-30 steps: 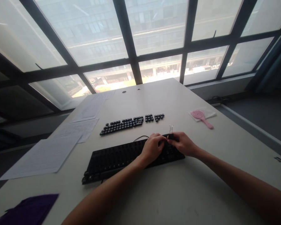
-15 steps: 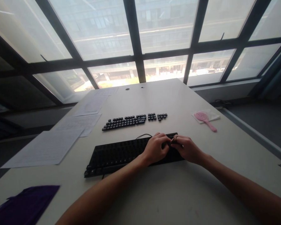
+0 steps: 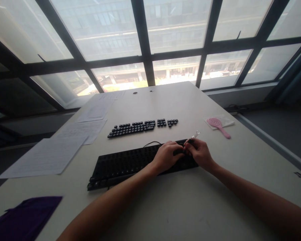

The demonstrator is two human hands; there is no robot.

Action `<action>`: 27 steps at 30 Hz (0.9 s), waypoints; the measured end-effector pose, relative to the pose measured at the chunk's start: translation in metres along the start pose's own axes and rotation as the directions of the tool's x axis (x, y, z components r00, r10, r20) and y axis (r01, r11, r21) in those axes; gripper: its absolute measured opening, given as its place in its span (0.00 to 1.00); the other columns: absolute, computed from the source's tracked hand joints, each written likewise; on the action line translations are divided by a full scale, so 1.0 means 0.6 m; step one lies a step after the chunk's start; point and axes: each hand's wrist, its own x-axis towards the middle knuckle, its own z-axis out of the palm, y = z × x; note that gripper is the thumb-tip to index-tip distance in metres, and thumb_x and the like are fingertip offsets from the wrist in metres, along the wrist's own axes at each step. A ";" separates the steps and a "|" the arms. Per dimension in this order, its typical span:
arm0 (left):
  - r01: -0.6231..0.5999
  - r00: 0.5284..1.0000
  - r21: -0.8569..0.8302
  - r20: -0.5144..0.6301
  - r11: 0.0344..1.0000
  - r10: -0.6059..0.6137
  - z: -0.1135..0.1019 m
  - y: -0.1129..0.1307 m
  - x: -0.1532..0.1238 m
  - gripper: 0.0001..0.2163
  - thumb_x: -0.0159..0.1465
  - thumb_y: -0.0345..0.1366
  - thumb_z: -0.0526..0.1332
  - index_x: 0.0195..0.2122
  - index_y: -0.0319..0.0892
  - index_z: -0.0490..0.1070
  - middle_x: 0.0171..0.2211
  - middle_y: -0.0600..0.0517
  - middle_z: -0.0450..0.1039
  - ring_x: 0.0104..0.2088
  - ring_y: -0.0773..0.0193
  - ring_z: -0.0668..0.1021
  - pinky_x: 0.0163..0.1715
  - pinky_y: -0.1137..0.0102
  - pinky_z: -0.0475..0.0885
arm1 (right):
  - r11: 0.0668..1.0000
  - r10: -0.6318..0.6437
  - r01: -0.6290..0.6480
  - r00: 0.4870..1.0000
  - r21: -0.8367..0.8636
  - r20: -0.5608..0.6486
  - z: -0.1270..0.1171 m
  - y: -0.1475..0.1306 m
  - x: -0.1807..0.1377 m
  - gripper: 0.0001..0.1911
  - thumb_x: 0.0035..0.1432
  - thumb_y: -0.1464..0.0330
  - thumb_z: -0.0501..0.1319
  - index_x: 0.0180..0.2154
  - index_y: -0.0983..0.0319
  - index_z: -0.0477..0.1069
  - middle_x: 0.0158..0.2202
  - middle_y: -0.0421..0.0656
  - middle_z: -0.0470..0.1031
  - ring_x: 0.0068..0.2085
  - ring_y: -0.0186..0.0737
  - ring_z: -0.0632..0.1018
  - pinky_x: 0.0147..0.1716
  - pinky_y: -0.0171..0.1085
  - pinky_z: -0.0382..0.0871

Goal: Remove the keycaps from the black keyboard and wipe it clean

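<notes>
Pinching a binder clip (image 3: pixel 196 134), right hand (image 3: pixel 200 152) closed over the keyboard (image 3: pixel 126 164).

Beyond your white surface (image 3: pixel 170 103), you face broad windows (image 3: pixel 175 28) in dark frames (image 3: pixel 141 33), daylight coming through. Right of the surface you have grey floor (image 3: pixel 278 124), a low wall (image 3: pixel 237 93) under the windows and, farther out, a bluish curtain (image 3: pixel 292 80).

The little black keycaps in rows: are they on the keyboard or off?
Off: the keycaps lie on the white table, which shows between them and the black keyboard.
</notes>
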 end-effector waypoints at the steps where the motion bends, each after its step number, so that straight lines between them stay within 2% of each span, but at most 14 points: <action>1: -0.008 1.000 -0.016 -0.018 1.000 0.008 -0.002 0.001 -0.001 0.08 0.60 0.35 0.68 0.41 0.47 0.78 0.37 0.52 0.77 0.41 0.60 0.76 0.43 0.67 0.71 | 1.000 -0.015 0.015 1.000 -0.009 -0.008 0.002 -0.001 -0.002 0.13 0.61 0.58 0.62 0.33 0.63 0.72 0.25 0.41 0.73 0.23 0.36 0.71 0.24 0.35 0.66; 5: -0.014 0.995 -0.075 -0.098 0.997 0.006 -0.005 0.005 -0.003 0.08 0.61 0.31 0.67 0.41 0.46 0.76 0.38 0.51 0.77 0.42 0.60 0.76 0.46 0.66 0.71 | 0.990 -0.073 0.065 0.996 -0.124 -0.058 0.009 -0.009 -0.008 0.15 0.63 0.56 0.60 0.34 0.62 0.72 0.25 0.41 0.72 0.26 0.38 0.74 0.27 0.36 0.68; 8: 0.011 0.993 -0.043 -0.115 0.999 -0.016 -0.005 0.010 -0.007 0.11 0.61 0.30 0.66 0.44 0.46 0.72 0.38 0.51 0.76 0.42 0.59 0.76 0.44 0.65 0.72 | 0.983 -0.073 0.063 0.996 -0.172 -0.054 0.012 -0.011 -0.009 0.14 0.64 0.57 0.59 0.35 0.61 0.72 0.28 0.42 0.75 0.29 0.40 0.76 0.30 0.37 0.69; 14: -0.171 0.980 0.176 -0.067 0.969 0.185 -0.004 0.015 -0.012 0.12 0.67 0.29 0.58 0.50 0.46 0.70 0.48 0.47 0.70 0.48 0.58 0.73 0.49 0.64 0.71 | 0.967 -0.112 0.096 0.992 -0.236 -0.054 0.009 -0.014 -0.007 0.13 0.64 0.60 0.59 0.31 0.61 0.70 0.25 0.39 0.70 0.27 0.38 0.70 0.28 0.35 0.64; 17: -0.213 0.968 0.211 -0.090 0.954 0.236 -0.002 0.010 -0.012 0.10 0.68 0.29 0.56 0.47 0.46 0.73 0.47 0.47 0.70 0.46 0.59 0.72 0.47 0.65 0.72 | 0.969 -0.124 0.106 0.990 -0.224 -0.067 0.010 -0.015 -0.010 0.14 0.64 0.61 0.59 0.29 0.61 0.68 0.24 0.38 0.68 0.27 0.37 0.68 0.27 0.34 0.62; 22: -0.203 0.975 0.057 -0.084 0.978 0.207 -0.002 0.004 -0.011 0.09 0.65 0.27 0.60 0.43 0.44 0.75 0.44 0.48 0.71 0.46 0.60 0.73 0.49 0.66 0.72 | 0.969 -0.116 0.102 0.992 -0.225 -0.050 0.012 -0.015 -0.013 0.15 0.64 0.60 0.59 0.28 0.61 0.67 0.24 0.38 0.67 0.27 0.37 0.68 0.27 0.35 0.62; 25: -0.142 0.988 -0.120 -0.082 0.983 0.133 -0.007 0.005 -0.008 0.07 0.62 0.27 0.63 0.41 0.43 0.76 0.42 0.49 0.74 0.42 0.63 0.76 0.46 0.69 0.74 | 0.976 -0.101 0.089 0.994 -0.200 -0.051 0.012 -0.015 -0.012 0.15 0.64 0.60 0.58 0.28 0.61 0.68 0.24 0.39 0.69 0.27 0.38 0.70 0.28 0.35 0.63; 27: -0.058 0.995 -0.224 -0.097 0.973 0.037 -0.013 0.005 -0.004 0.06 0.60 0.27 0.66 0.39 0.43 0.76 0.38 0.50 0.75 0.37 0.65 0.78 0.41 0.71 0.75 | 0.980 -0.089 0.077 0.994 -0.181 -0.058 0.011 -0.015 -0.010 0.15 0.65 0.60 0.58 0.29 0.61 0.70 0.24 0.39 0.70 0.27 0.38 0.71 0.28 0.35 0.64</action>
